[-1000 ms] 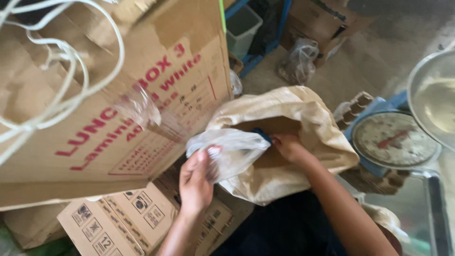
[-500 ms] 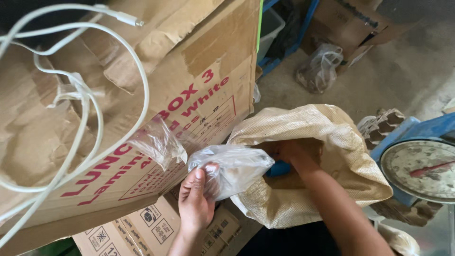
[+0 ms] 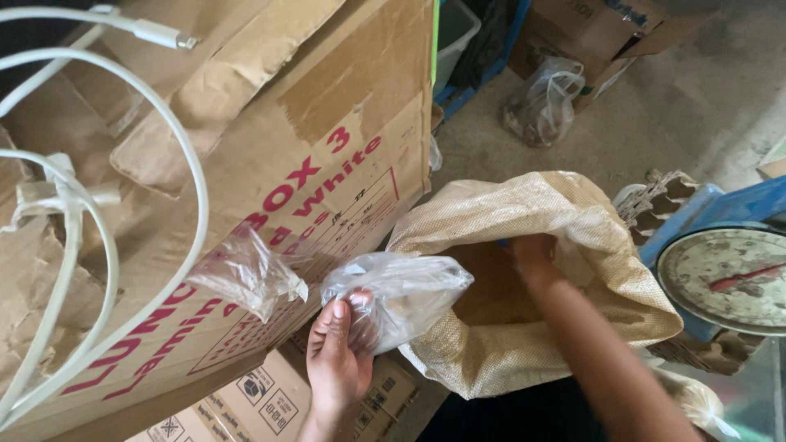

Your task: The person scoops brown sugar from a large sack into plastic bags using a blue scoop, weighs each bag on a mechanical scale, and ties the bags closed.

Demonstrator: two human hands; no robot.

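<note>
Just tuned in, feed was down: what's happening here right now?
A person's left hand grips a crumpled clear plastic bag beside the open mouth of a tan woven sack. The right hand reaches down inside that sack. A big brown cardboard box stands to the left, and a round dial scale sits on the right.

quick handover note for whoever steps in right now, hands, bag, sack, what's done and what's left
Left hand: grip shut on the clear plastic bag, held up beside the sack's mouth.
Right hand: reaching down into the open woven sack; its fingers are hidden, so what it grips cannot be told.
Dial scale stands to the right, nothing seen on it.
Done: sack open, bag in hand.
Left: bag looks mostly empty, nothing weighed.
</note>
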